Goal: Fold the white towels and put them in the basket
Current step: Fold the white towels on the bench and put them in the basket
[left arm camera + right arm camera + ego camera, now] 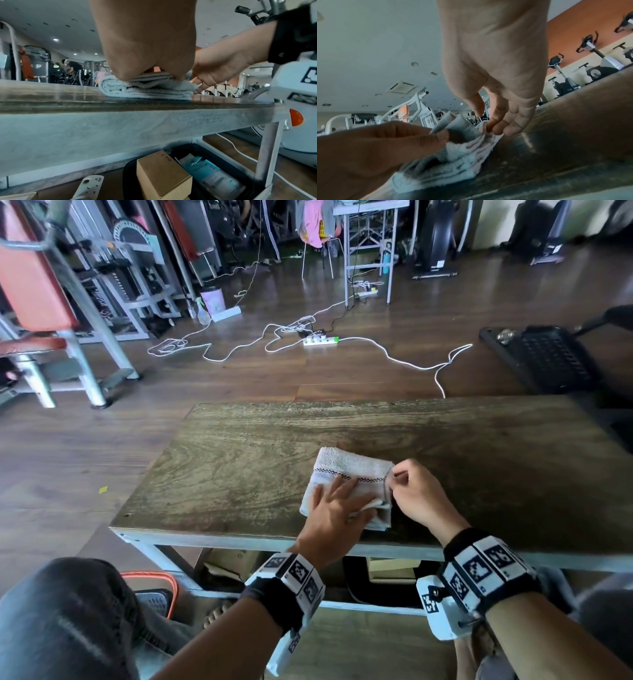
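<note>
A white towel (346,470) with a dark checked stripe lies folded in several layers on the wooden table (239,460), near its front edge. My left hand (342,501) has its fingers flat on top. Its thumb (436,136) is tucked between the layers at the near right corner and pinches the upper ones. My right hand (394,474) pinches the towel's right edge with curled fingertips (494,128). In the left wrist view, the towel (145,92) shows as a stack under my palm. A black latticed basket (548,357) sits past the table's far right corner.
White cables and a power strip (320,339) trail over the floor beyond the table. Gym machines stand at the left. Under the table sit a cardboard box (163,175) and a dark bin (223,180). An orange-rimmed object (150,587) is by my left knee.
</note>
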The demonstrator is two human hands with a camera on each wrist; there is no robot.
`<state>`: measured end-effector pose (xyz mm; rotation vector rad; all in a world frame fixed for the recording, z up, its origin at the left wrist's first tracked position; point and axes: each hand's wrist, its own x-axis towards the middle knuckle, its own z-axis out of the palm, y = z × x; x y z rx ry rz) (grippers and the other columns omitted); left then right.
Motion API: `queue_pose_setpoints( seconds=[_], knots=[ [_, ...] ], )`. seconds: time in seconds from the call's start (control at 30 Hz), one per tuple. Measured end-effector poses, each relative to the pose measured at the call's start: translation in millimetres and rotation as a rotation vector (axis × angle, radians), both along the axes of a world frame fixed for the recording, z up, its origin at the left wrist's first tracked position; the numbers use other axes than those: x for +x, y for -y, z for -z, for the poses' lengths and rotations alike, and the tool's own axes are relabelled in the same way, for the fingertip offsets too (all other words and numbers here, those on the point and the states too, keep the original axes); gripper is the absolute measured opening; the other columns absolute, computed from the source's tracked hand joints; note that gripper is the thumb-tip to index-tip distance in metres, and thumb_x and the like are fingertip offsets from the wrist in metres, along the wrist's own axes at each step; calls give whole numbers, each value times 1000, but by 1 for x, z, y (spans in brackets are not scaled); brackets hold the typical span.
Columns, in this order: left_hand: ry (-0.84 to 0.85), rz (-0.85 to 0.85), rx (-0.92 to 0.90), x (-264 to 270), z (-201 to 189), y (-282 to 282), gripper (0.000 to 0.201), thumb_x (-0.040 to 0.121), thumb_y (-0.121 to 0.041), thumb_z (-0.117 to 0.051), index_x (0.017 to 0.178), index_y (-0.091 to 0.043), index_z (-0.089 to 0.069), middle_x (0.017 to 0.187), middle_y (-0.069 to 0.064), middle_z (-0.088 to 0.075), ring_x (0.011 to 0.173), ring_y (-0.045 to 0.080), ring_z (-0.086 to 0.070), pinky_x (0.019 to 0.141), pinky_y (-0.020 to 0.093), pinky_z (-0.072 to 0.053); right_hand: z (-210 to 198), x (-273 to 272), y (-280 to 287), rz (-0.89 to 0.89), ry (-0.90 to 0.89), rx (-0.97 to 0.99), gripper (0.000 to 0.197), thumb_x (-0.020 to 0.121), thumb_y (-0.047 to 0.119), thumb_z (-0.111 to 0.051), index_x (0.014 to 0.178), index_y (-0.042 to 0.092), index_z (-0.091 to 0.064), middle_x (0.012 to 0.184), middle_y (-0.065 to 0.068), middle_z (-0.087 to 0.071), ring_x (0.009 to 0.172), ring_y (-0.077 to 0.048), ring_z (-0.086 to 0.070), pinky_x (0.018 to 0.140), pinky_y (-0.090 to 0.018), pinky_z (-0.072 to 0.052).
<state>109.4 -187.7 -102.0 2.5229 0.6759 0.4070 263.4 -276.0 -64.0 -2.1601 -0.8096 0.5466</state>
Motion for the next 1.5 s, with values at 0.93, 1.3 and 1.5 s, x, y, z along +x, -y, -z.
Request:
queue_pose_setpoints(
  seconds=[0.93, 1.3, 1.5],
  knots=[
    [-234, -109, 67, 22, 5, -53, 51, 101, -49, -18, 151, -45, -11, 162, -18, -2, 150, 10, 10, 117, 58, 4, 45, -29, -28, -250, 462, -284, 65, 102, 53, -10, 160, 26, 1, 167, 6, 13, 153, -10, 14, 123, -48, -4],
    [-245, -243, -111, 24, 4, -55, 50, 100, -51, -13, 150, -51, -6, 162, -18, 4, 151, 15, 5, 119, 54, 9, 49, -26, -25, -145, 346, -340, 83, 98, 62, -16, 158, 12, 11, 166, -7, 17, 154, -19, 8, 125, -44, 0],
    [-185, -473, -188, 13, 9, -48, 86, 90, -69, -31, 155, -24, 2, 164, 5, 9, 151, 21, 8, 121, 47, 3, 42, -25, -15, -166, 290, -404, 75, 102, 53, -13, 158, 8, 6, 166, -11, 18, 154, -22, 12, 124, -44, 4]
  ],
)
